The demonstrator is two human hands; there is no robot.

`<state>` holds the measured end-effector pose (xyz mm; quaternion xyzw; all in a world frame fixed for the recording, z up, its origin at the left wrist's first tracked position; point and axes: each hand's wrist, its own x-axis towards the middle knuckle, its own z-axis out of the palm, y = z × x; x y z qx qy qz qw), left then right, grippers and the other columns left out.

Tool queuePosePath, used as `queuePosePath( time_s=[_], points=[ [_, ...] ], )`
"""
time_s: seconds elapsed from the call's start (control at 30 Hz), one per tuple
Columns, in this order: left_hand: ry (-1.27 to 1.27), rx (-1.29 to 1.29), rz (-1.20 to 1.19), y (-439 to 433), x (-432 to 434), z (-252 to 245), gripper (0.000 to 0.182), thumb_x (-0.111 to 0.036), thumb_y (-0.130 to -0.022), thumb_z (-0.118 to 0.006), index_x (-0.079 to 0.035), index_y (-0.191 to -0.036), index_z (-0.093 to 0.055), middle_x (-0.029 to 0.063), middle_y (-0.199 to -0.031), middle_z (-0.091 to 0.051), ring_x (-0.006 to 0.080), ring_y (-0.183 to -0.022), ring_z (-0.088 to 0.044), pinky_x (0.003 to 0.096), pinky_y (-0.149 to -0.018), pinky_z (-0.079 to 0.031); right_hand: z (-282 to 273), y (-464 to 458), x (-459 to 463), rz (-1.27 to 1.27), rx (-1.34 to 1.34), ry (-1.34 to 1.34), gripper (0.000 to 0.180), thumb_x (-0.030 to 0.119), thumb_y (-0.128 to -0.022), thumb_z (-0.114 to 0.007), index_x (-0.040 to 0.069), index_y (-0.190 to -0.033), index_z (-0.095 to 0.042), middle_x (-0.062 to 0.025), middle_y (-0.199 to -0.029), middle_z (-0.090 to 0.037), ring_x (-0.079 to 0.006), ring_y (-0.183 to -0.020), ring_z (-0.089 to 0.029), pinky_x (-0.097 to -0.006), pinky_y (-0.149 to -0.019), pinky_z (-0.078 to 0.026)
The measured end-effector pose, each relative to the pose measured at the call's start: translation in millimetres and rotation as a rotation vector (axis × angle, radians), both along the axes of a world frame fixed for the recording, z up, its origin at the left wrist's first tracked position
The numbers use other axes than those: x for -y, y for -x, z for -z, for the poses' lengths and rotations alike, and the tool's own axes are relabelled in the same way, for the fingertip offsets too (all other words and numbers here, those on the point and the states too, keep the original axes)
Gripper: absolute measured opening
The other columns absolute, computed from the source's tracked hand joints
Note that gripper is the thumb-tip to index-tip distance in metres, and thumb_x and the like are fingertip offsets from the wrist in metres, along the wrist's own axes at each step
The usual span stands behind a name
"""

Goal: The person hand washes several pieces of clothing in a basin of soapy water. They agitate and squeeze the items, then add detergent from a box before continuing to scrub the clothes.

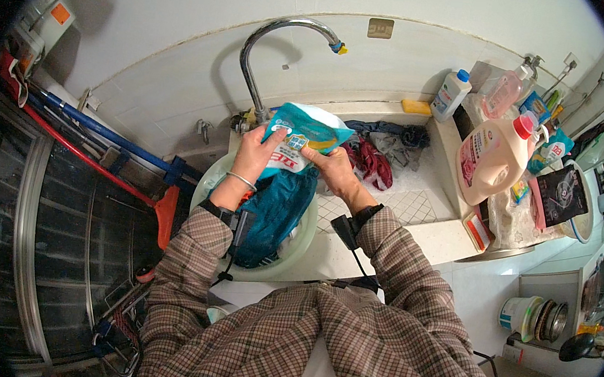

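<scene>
Between my two hands I hold a teal and white plastic pouch (pixel 301 119) that bears writing. My left hand (pixel 252 158) grips its left side, thumb on the front. On its lower right side my right hand (pixel 337 171) has hold, thumb also in front. Under the pouch stands a pale green plastic basin (pixel 304 244) with a dark teal garment (pixel 276 221) and other cloth in it. To the right, dark red cloth (pixel 373 163) and grey and dark blue clothes lie in the tiled sink (pixel 416 206), with whitish suds around them.
A chrome gooseneck faucet (pixel 249 61) arches behind the pouch. Along the right are a white bottle with blue cap (pixel 449 96), a yellow sponge (pixel 416 107), a large detergent jug (pixel 495 159) and a brush (pixel 477 232). Blue and red poles (pixel 103 132) lean at the left.
</scene>
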<state>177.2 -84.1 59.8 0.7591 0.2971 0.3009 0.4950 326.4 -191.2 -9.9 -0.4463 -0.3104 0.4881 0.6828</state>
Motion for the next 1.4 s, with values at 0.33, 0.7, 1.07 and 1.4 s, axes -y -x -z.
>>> queuePosePath(
  time_s=[0.33,0.7,1.07,1.4],
  points=[
    [-0.021,0.003,0.147,-5.7,-6.3,-12.4,0.023,-0.022,-0.089,-0.066,0.001,-0.096,-0.067,0.0017,-0.082,-0.068,0.0047,-0.073,-0.056,0.0243,-0.067,-0.048,13.0,3.1,-5.1,0.034,0.071,-0.045,0.035,0.009,-0.083,-0.072,0.001,-0.115,-0.062,-0.0048,-0.11,-0.066,-0.0133,-0.096,-0.061,-0.0298,-0.087,-0.05],
    [-0.172,0.047,0.117,-10.4,-1.2,-6.2,0.029,-0.026,-0.09,-0.064,0.002,-0.096,-0.066,0.0046,-0.075,-0.065,0.0055,-0.07,-0.052,0.0266,-0.066,-0.047,26.8,1.6,-7.1,0.039,0.192,-0.081,0.036,0.011,-0.081,-0.074,0.0,-0.113,-0.063,-0.0051,-0.107,-0.067,-0.0118,-0.093,-0.061,-0.0284,-0.085,-0.05],
    [-0.051,0.201,0.1,-11.6,2.9,1.7,0.032,-0.029,-0.092,-0.062,0.003,-0.089,-0.062,0.0024,-0.069,-0.058,0.006,-0.067,-0.046,0.0268,-0.061,-0.044,39.1,-3.1,-3.3,-0.011,0.322,0.224,0.027,0.012,-0.08,-0.075,-0.001,-0.103,-0.067,-0.002,-0.096,-0.068,-0.0085,-0.082,-0.06,-0.025,-0.075,-0.05],
    [-0.195,0.104,0.027,-7.1,1.7,1.4,0.033,-0.03,-0.092,-0.061,0.003,-0.089,-0.061,0.0032,-0.065,-0.054,0.0059,-0.065,-0.043,0.027,-0.059,-0.043,45.6,-1.1,-7.8,-0.009,0.39,0.176,0.027,0.009,-0.082,-0.073,0.002,-0.107,-0.066,-0.0005,-0.099,-0.068,-0.0081,-0.086,-0.06,-0.0255,-0.078,-0.05]
  ],
)
